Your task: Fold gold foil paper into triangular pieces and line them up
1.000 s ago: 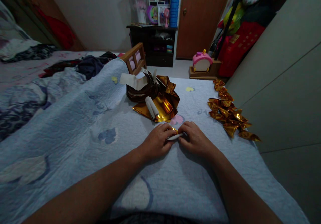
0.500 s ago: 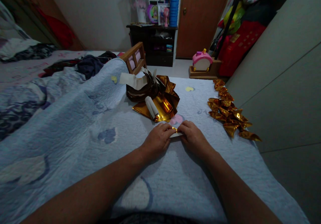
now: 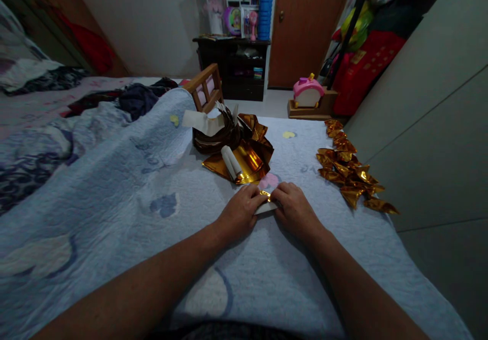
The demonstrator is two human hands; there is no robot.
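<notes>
My left hand and my right hand are close together above the bed, their fingers closed on the two ends of a small sheet of gold foil paper. Its pale backing faces me at the lower edge, and a strip of shiny gold shows between the fingertips. Just beyond lies a loose stack of gold foil sheets, some curled with white backs up. A rolled sheet rests on the stack's near side. Folded gold foil pieces lie in a heap to the right.
A pale blue quilt covers the bed and bunches up at the left. A wooden rail stands at the far edge. Behind are a dark shelf, a brown door and a pink toy. A pale cabinet borders the right side.
Slightly more of the gold strip and pale backing shows between my fingers. Both hands have stayed in nearly the same place, and the stack and heap have not moved.
</notes>
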